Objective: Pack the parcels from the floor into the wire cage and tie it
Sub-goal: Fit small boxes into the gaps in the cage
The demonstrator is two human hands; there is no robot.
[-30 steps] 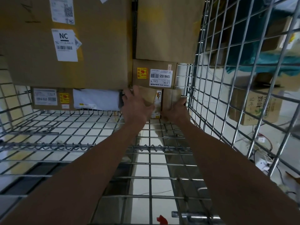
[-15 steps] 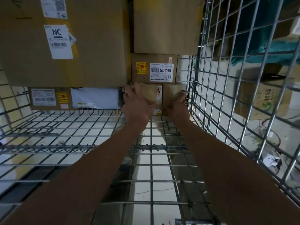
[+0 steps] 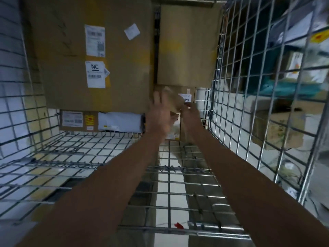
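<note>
Both my arms reach deep into the wire cage (image 3: 229, 122). My left hand (image 3: 158, 114) and my right hand (image 3: 189, 111) hold a small brown parcel (image 3: 173, 100) between them, lifted and tilted; motion blur hides the exact grip. Behind it sits a small labelled box (image 3: 186, 98). Below the hands, low parcels (image 3: 171, 136) stand on the cage floor against the back stack. A large box with an NC label (image 3: 94, 73) and a second tall box (image 3: 187, 47) fill the back.
A flat box with a yellow sticker (image 3: 78, 120) and a white poly bag (image 3: 121, 122) lie under the large box. The mesh floor (image 3: 89, 157) stretches left and toward me. Outside the right wall stand cardboard boxes (image 3: 277, 131) and teal cloth (image 3: 284, 88).
My hands have risen from the low parcels at the cage floor and now hold a small brown parcel higher up. The camera has tilted upward, showing more of the big boxes.
</note>
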